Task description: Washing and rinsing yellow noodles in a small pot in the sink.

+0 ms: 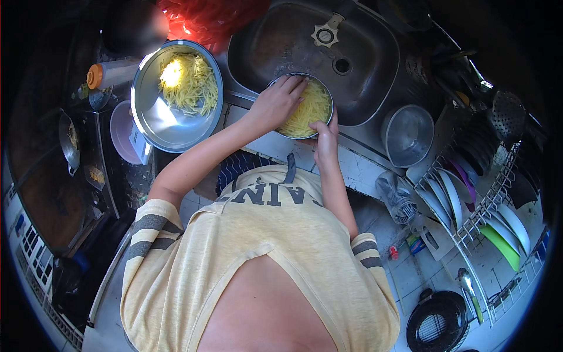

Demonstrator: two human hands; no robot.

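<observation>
A round metal bowl (330, 94) full of pale yellow shreds (310, 110), like grated potato, is at the near edge of the sink. My right hand (326, 138) grips its near right side, thumb over the rim. From the left, my left hand (281, 99) reaches over the bowl, its fingertips at the shreds near the far rim; whether it grasps any is hidden. To the left stands a larger, blue-rimmed metal basin (154, 119) holding more of these shreds (193, 83), partly in bright light.
The steel sink (365, 101) with a drain and tap lies beyond my hands, a red plastic bag (206, 22) beside it. An empty metal pot (409, 136) and a loaded dish rack (466, 224) stand right. A pink basin (121, 132) and orange-capped container (94, 76) are left.
</observation>
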